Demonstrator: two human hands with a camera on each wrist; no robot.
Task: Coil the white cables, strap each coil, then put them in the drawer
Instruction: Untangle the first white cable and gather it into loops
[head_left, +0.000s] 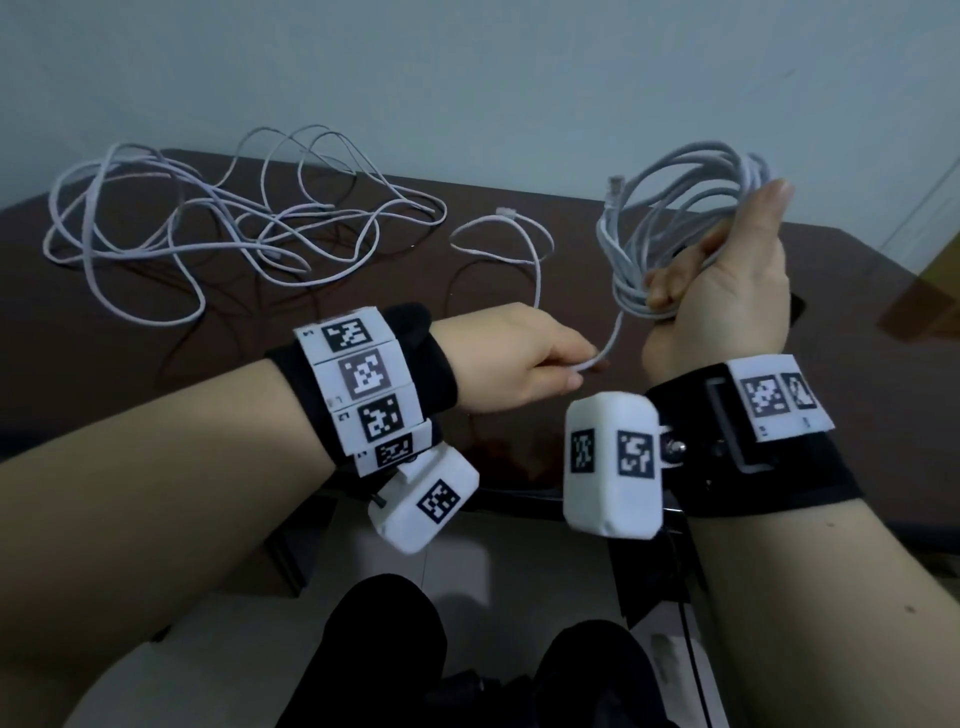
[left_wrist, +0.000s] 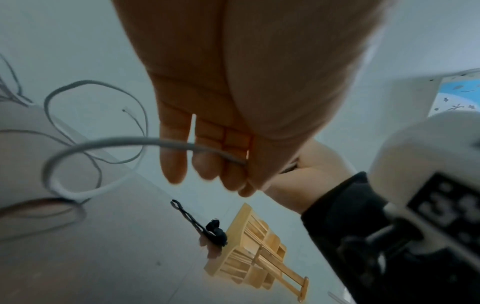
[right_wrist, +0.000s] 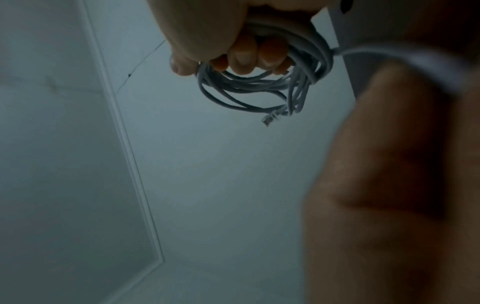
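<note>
My right hand (head_left: 717, 275) is raised above the dark table (head_left: 363, 291) and grips a coil of white cable (head_left: 675, 218). In the right wrist view my fingers (right_wrist: 244, 57) curl round the coil (right_wrist: 259, 86), and a clear plug (right_wrist: 270, 119) hangs from it. The coil's free tail (head_left: 610, 343) runs down to my left hand (head_left: 571, 371), which pinches it between thumb and fingers (left_wrist: 205, 164). Beyond that hand the tail loops on the table (head_left: 524, 234) and ends in a plug (head_left: 506, 211). A second white cable (head_left: 208, 223) lies in a loose tangle at the left.
A black strap (left_wrist: 197, 224) lies on the table near a light wooden rack (left_wrist: 254, 253), both seen in the left wrist view. The wall stands just behind the table. My knees are below the table's front edge (head_left: 519, 493).
</note>
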